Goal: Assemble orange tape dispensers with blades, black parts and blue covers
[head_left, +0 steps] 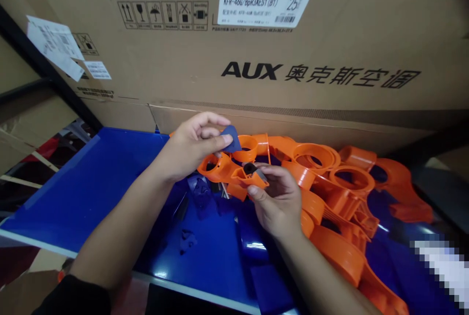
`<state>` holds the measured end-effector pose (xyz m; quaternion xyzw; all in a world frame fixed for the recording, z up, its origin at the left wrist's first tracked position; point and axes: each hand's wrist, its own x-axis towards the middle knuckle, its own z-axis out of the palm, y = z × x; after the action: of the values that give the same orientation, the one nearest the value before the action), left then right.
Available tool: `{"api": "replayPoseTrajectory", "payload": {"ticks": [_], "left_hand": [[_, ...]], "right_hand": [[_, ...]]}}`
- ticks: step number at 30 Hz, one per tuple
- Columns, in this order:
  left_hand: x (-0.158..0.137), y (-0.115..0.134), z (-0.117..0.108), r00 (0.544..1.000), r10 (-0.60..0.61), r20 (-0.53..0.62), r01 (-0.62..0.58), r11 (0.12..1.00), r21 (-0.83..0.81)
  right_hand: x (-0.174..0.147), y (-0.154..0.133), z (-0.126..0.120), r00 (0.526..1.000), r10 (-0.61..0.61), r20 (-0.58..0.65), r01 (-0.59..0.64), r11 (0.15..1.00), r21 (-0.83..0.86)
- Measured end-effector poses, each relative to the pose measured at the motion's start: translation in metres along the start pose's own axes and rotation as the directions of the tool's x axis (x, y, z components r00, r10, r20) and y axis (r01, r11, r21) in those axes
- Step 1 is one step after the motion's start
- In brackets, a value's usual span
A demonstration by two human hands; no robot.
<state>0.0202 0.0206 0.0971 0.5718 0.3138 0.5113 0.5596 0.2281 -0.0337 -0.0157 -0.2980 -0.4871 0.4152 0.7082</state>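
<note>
My left hand (200, 141) pinches a small, flat, dark blue piece (233, 138) between thumb and fingers; its material is unclear. Lower and to the right, my right hand (279, 200) grips an orange plastic part (240, 177) by its boxy end. A small black round piece (250, 168) shows at that end, near my fingers. The part's other end seems to be a ring, close below my left hand. The blue piece is held just above the orange part, apart from it. Beyond my right hand lies a heap of similar orange plastic parts (351, 178).
A large cardboard box (164, 66) stands like a wall behind the blue tabletop (88, 188). Small dark blue scraps (187, 241) and a crumpled blue piece (200, 188) lie on the table. Dark frame bars (54, 71) stand at the left.
</note>
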Motion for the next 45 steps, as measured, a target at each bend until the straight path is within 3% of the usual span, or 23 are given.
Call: {"api": "replayPoseTrajectory", "payload": {"ticks": [4,9,16,26,34,41,45], "left_hand": [[0.0,-0.004,0.004,1.0,-0.016,0.002,0.016,0.999,0.032],[0.0,-0.003,0.004,0.994,-0.004,-0.11,0.0,0.999,-0.033],[-0.003,0.011,0.0,0.961,0.096,-0.261,-0.125,0.988,-0.095],[-0.007,0.018,0.0,0.906,0.233,-0.353,-0.282,0.955,-0.092],[-0.013,0.018,0.007,0.907,0.234,-0.349,-0.273,0.96,-0.065],[-0.014,0.017,0.009,0.91,0.207,-0.36,-0.238,0.97,-0.043],[-0.036,0.031,0.024,0.936,0.168,-0.309,-0.18,0.984,-0.013]], "right_hand": [[0.006,-0.006,0.004,0.995,0.084,-0.057,-0.08,0.995,0.061],[0.025,-0.017,0.011,0.979,0.203,0.002,-0.2,0.961,0.194],[0.066,-0.034,0.023,0.974,0.199,0.111,-0.22,0.949,0.227],[0.105,-0.04,0.03,0.993,0.037,0.115,-0.054,0.988,0.146],[0.134,-0.042,0.032,0.993,-0.057,0.1,0.042,0.988,0.148],[0.127,-0.049,0.033,0.994,-0.038,0.098,0.029,0.995,0.091],[0.129,-0.049,0.033,0.996,-0.04,0.078,0.033,0.996,0.089]]}}
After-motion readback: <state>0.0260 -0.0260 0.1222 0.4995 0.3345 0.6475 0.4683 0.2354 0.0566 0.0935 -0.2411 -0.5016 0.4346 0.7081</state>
